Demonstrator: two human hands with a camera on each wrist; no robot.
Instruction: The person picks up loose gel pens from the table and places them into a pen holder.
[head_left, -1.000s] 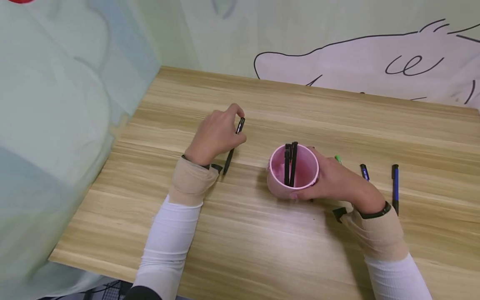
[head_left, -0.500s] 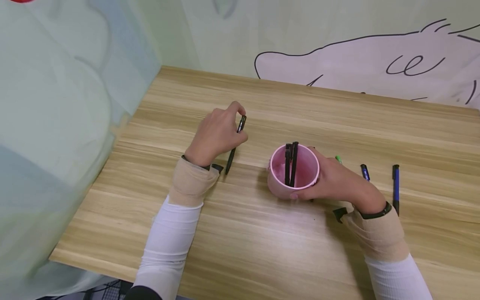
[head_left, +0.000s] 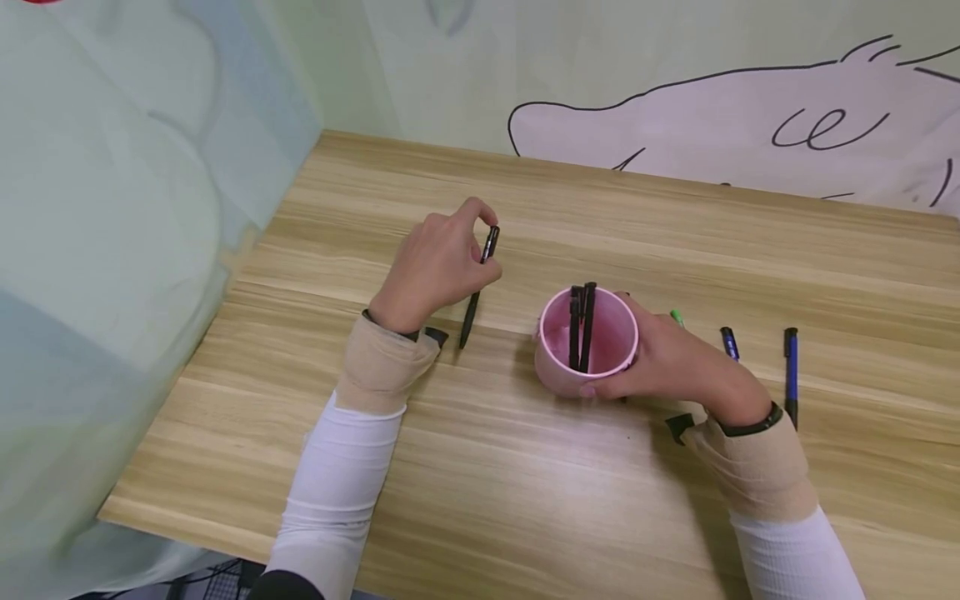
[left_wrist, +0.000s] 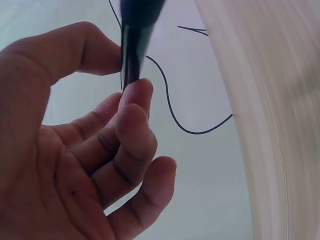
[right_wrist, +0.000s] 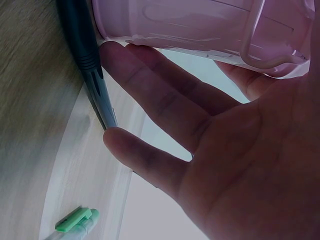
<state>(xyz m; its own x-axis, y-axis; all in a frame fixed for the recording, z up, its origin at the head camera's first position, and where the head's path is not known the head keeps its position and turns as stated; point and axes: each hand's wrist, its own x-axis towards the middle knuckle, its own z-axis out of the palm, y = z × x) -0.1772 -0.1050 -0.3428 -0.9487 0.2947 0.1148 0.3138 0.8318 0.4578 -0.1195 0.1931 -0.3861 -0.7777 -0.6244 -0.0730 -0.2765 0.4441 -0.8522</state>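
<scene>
My left hand (head_left: 435, 267) pinches a slim black pen (head_left: 471, 315) between thumb and fingers, to the left of the cup. The pen slants, its dark tip toward me. In the left wrist view the pen (left_wrist: 136, 40) is blurred near the lens, with thumb and fingertips on it. My right hand (head_left: 671, 358) grips the side of a pink cup (head_left: 553, 379), thumb at the near side. A few black pens (head_left: 582, 329) lean inside the cup. Beneath the right fingers another dark pen (right_wrist: 82, 45) lies on the table, close to the fingertips; the head view mostly hides it.
Right of the cup, a green-capped pen (head_left: 677, 318) is partly covered by my right hand. Beyond it lie a blue pen (head_left: 729, 343), half hidden by the wrist, and another blue pen (head_left: 791, 375). The wooden table (head_left: 510, 500) meets a wall with a line drawing behind.
My left hand has shifted slightly right and away from me, carrying the black pen along. The right hand and the pink cup have stayed in place.
</scene>
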